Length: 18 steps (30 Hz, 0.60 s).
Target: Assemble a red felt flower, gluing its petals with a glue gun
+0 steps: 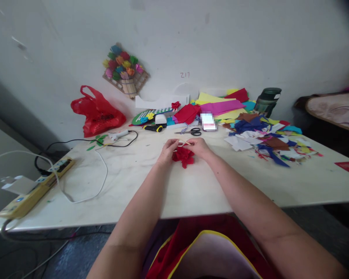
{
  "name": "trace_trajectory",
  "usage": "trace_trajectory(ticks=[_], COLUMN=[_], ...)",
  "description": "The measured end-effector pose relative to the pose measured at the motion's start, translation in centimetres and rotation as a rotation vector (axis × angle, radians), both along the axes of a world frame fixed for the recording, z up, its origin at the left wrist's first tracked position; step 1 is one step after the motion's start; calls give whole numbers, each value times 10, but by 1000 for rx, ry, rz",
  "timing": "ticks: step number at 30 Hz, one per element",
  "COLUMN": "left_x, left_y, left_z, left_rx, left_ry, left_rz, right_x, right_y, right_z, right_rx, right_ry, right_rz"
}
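My left hand [169,150] and my right hand [201,148] meet over the middle of the table, fingers closed in a pinch. Between their fingertips runs a thin pale strip [185,143], held from both sides; whether it is string or a thin stick I cannot tell. Just beneath, close to the left fingers, is a red crumpled flower [184,156], apparently of crepe paper or cloth. Its upper edge is partly hidden by the left fingers. Black-handled scissors [195,132] lie just beyond the hands.
Paper scraps [272,141] heap at the right, near coloured sheets [221,106] and a dark green bottle [268,101]. At the left are a white glue gun [118,135], a red plastic bag [97,112], a yellow power strip [31,193] and loose cables. A yellow-black cutter [154,128] lies behind.
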<state>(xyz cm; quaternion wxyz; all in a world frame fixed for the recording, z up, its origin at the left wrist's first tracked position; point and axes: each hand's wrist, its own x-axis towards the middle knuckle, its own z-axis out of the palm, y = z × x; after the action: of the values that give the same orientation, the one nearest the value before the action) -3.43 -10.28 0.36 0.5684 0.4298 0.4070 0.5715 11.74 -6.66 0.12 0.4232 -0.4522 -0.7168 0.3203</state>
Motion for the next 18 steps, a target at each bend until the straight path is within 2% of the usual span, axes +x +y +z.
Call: trace_trajectory(ticks=[6, 13, 18], left_x=[-1, -7, -5], left_y=[2, -5, -2], left_z=[-2, -1, -7], left_rx=[59, 34, 16], left_ry=[55, 43, 96], left_rz=[-24, -172, -107], right_x=[0, 0, 4], right_y=[-8, -5, -6], right_z=[5, 2, 13], right_rx=[50, 109, 229], right_ry=[8, -19, -23], right_rz=[98, 101, 54])
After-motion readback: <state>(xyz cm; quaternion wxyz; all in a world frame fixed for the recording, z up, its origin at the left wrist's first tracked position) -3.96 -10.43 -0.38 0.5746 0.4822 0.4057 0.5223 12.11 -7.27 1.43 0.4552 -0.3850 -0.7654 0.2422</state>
